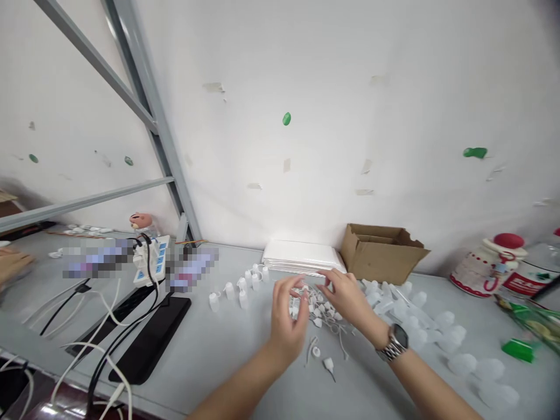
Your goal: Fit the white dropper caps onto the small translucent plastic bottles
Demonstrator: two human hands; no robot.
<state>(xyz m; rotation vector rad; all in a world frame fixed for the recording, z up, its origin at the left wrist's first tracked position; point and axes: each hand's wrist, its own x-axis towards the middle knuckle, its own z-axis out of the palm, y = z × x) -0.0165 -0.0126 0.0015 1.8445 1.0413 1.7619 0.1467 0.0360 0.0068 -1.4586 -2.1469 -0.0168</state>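
My left hand (286, 318) hovers at the left edge of a pile of small white caps with thin cords (321, 312). Its fingers are curved, with a gap to the thumb, and I make out nothing held. Over the right side of the pile is my right hand (347, 298), its thumb and index finger apart. A loose white cap with a thin dark tip (329, 366) lies nearer to me, beside a small round white piece (315, 352). Several small white capped bottles (243, 299) stand left of my hands. Many translucent uncapped bottles (452, 338) lie to the right, slightly blurred.
Behind the pile are a stack of white flat boxes (301, 254) and an open cardboard box (385, 254). A power strip (151, 259), cables and a black slab (153, 341) occupy the left. A red-lidded jar (485, 268) and green packet (518, 350) are at right.
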